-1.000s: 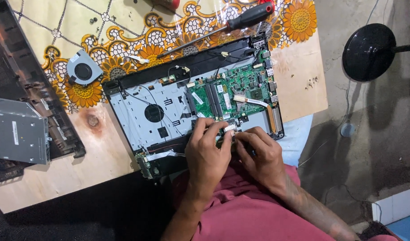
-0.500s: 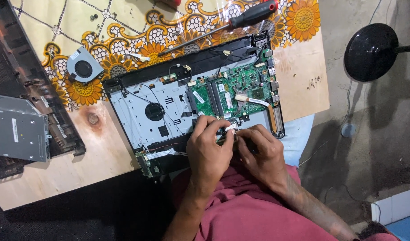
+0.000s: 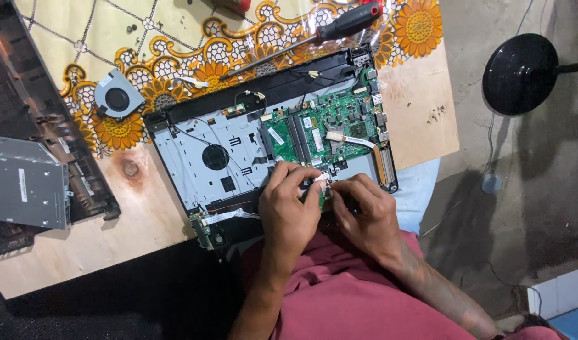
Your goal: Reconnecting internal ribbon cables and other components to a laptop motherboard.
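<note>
Item: opened laptop chassis (image 3: 238,151), bottom cover off, lying flat on the tabletop (image 3: 112,239) with its near edge overhanging toward my lap, which brings the near edge within reach of both hands.

Hands: my left hand (image 3: 289,211) and right hand (image 3: 364,217) meet at that near edge, fingertips pinched together on a small connector or clip (image 3: 320,184) just below the green motherboard (image 3: 326,129). I cannot tell exactly what the part is; both hands are closed on it, working against each other.

Set aside, well apart from the work: a loose cooling fan (image 3: 116,97) on the left; a grey optical drive (image 3: 26,182) resting on a dark removed cover (image 3: 24,94) at the far left; a long screwdriver (image 3: 314,34) with a black and red handle lying just beyond the chassis.

Surface: pale wooden tabletop with a burn-like knot, its far half under a plastic cloth (image 3: 175,38) printed with sunflowers and scrolls.

Room: bare grey concrete floor (image 3: 521,189) to the right, a black round stand base (image 3: 520,72) and thin cables on it.
</note>
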